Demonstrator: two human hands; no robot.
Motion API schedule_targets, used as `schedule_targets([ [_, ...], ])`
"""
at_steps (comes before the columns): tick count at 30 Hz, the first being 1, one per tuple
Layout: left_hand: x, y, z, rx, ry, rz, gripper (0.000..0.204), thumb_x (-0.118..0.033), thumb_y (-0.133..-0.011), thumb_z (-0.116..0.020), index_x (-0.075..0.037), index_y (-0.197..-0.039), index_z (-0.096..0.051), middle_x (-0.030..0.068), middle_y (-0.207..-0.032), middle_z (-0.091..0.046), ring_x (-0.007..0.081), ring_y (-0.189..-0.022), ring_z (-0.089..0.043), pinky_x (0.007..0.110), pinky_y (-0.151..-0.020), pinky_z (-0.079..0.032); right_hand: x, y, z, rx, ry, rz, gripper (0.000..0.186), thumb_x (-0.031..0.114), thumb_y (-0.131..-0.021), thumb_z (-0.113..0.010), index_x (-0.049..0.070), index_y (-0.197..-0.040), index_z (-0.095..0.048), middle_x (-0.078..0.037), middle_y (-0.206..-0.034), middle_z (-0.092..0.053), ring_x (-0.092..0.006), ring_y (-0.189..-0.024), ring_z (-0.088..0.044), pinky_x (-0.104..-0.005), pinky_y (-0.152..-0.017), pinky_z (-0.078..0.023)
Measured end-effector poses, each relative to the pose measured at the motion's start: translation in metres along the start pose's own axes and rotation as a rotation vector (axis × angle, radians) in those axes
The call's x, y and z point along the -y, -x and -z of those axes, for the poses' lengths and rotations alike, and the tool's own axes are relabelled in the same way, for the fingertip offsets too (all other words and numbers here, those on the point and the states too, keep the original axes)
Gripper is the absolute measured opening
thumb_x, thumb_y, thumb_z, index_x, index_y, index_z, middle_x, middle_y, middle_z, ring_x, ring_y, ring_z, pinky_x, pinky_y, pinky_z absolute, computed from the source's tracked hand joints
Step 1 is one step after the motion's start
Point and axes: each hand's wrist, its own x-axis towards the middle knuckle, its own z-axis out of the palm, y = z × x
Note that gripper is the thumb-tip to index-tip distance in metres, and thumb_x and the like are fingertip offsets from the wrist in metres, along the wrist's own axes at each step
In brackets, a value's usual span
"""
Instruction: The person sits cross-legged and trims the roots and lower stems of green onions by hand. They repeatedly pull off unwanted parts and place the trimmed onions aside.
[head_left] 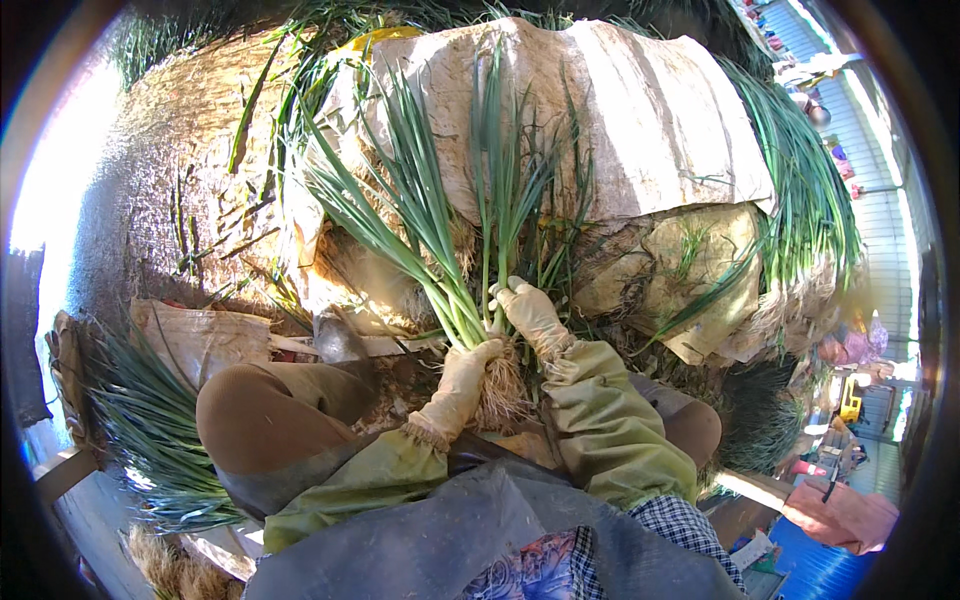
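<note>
In front of my lap is a bunch of green onions (455, 300), leaves fanning up and away to the left. My left hand (462, 385), in a pale glove, is closed round its white lower stems, with shaggy roots (505, 385) hanging beside the fingers. To its right my gloved right hand (528, 315) closes on a smaller clump of green onion stalks (495, 200), which stand nearly upright. The two clumps meet low down near the roots. My fingertips are partly hidden among the stems.
A pale sack cloth (650, 110) covers a heap ahead. More green onions lie at the far right (810, 190) and in a pile at the lower left (150, 430). Loose leaves litter the brown sheet (190, 150) at left. A pink cloth (840, 515) hangs at the lower right.
</note>
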Motion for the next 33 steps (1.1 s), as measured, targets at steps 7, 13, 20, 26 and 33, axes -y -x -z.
schedule_targets([
  [7, -0.007, -0.004, 0.003, 0.218, 0.299, 0.193, 0.018, -0.005, -0.079, -0.054, 0.001, -0.095, -0.058, 0.0093, -0.079, -0.063, 0.0200, -0.069, -0.062, 0.032, -0.065, -0.053, -0.005, 0.022, 0.022, 0.313, -0.929, 0.069, 0.029, 0.020, -0.091, -0.049, -0.006, -0.103, -0.057, -0.020, -0.097, -0.062, -0.0268, -0.085, -0.063, -0.0381, -0.079, -0.053],
  [13, -0.017, 0.006, 0.000, 0.170, 0.382, 0.187, 0.018, -0.006, -0.081, -0.054, 0.000, -0.097, -0.058, 0.0092, -0.082, -0.063, 0.0204, -0.069, -0.062, 0.032, -0.066, -0.053, -0.015, 0.037, -0.011, 0.398, -1.723, -0.009, 0.039, 0.029, -0.095, -0.045, -0.007, -0.102, -0.057, -0.022, -0.084, -0.061, -0.0344, -0.082, -0.063, -0.0468, -0.078, -0.052],
  [20, -0.015, 0.008, -0.001, 0.246, 0.446, 0.177, 0.018, -0.006, -0.082, -0.054, -0.001, -0.099, -0.056, 0.0088, -0.084, -0.063, 0.0204, -0.071, -0.062, 0.032, -0.067, -0.054, -0.032, 0.027, -0.006, 0.178, -1.582, 0.094, 0.035, 0.023, -0.096, -0.042, -0.006, -0.115, -0.048, 0.001, -0.060, -0.051, -0.0216, -0.059, -0.057, -0.0367, -0.058, -0.051],
  [26, -0.008, 0.002, 0.001, 0.215, 0.337, 0.253, 0.020, -0.006, -0.079, -0.058, 0.002, -0.097, -0.057, 0.0113, -0.083, -0.062, 0.0217, -0.069, -0.062, 0.034, -0.064, -0.055, -0.027, 0.021, -0.003, -0.188, -1.383, -0.121, 0.032, 0.022, -0.097, -0.042, -0.003, -0.113, -0.052, 0.004, -0.054, -0.042, -0.0108, -0.045, -0.041, -0.0280, -0.043, -0.040],
  [33, -0.017, 0.008, -0.005, 0.149, 0.358, 0.163, 0.016, -0.009, -0.083, -0.056, 0.001, -0.095, -0.059, 0.0108, -0.085, -0.064, 0.0190, -0.070, -0.061, 0.032, -0.066, -0.054, 0.003, 0.040, 0.006, 0.102, -1.235, 0.100, 0.030, 0.020, -0.097, -0.038, -0.001, -0.105, -0.058, 0.006, -0.050, -0.037, -0.0072, -0.038, -0.031, -0.0212, -0.037, -0.035],
])
